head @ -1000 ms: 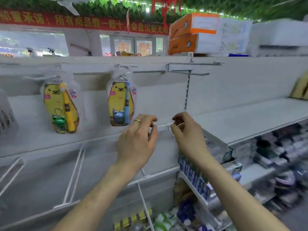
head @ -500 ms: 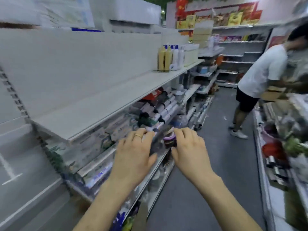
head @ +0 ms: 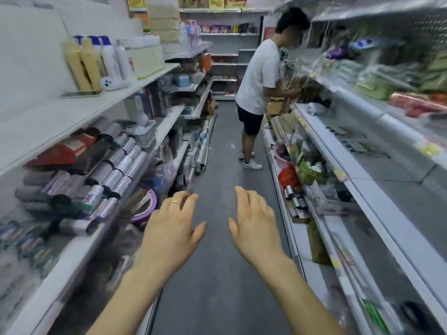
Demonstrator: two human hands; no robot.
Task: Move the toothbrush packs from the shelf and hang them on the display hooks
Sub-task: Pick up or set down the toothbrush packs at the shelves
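My left hand (head: 173,224), with a gold ring, and my right hand (head: 252,224) are stretched out side by side over the grey aisle floor. Both have loosely bent fingers and hold nothing. No toothbrush pack and no display hook is in view. The picture is blurred by motion.
White shelves (head: 79,110) on the left carry bottles (head: 82,64) and stacked rolls (head: 116,165). Shelves (head: 362,180) on the right hold packaged goods. A person in a white shirt (head: 260,76) stands at the right shelves further down the aisle floor (head: 217,274).
My view has swung right, from the hooks with hanging toothbrush packs to the aisle. Both hands left the hook area and now hover empty over the floor.
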